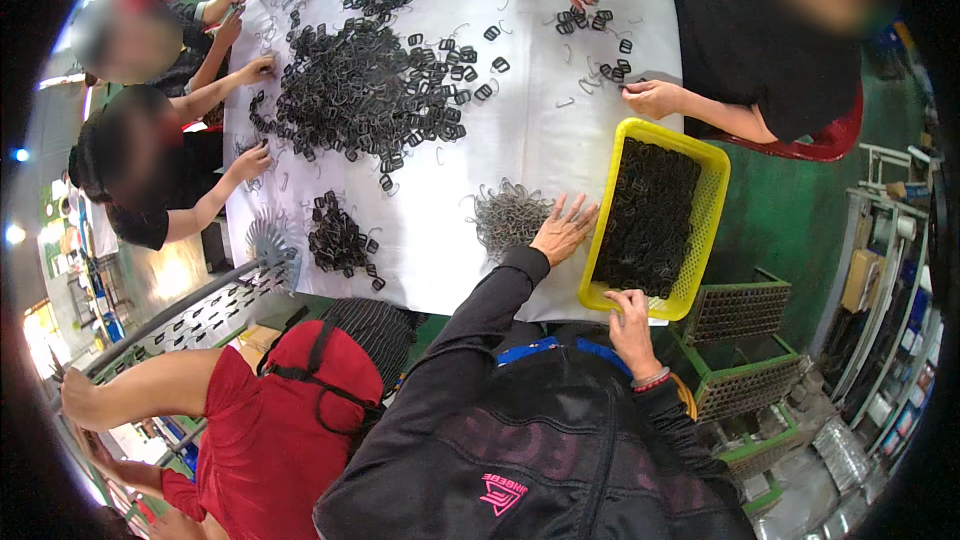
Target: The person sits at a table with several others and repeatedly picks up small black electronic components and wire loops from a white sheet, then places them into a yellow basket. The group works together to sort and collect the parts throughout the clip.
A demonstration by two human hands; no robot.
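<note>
A yellow plastic basket full of small black buckles rests at the table's near right edge. Beside its left wall, my left hand lies palm down with fingers spread, holding nothing. That hand's fingertips reach close to the basket wall, and its other side borders a pile of thin silver wire hooks. At the basket's near rim, my right hand is closed, its fingers bent over the rim; part of the grip is hidden.
A large heap of black buckles covers the middle of the white table, with a smaller heap nearer left. Several people sit around it, hands among the parts. A person in red is at my left. Green-framed racks stand right.
</note>
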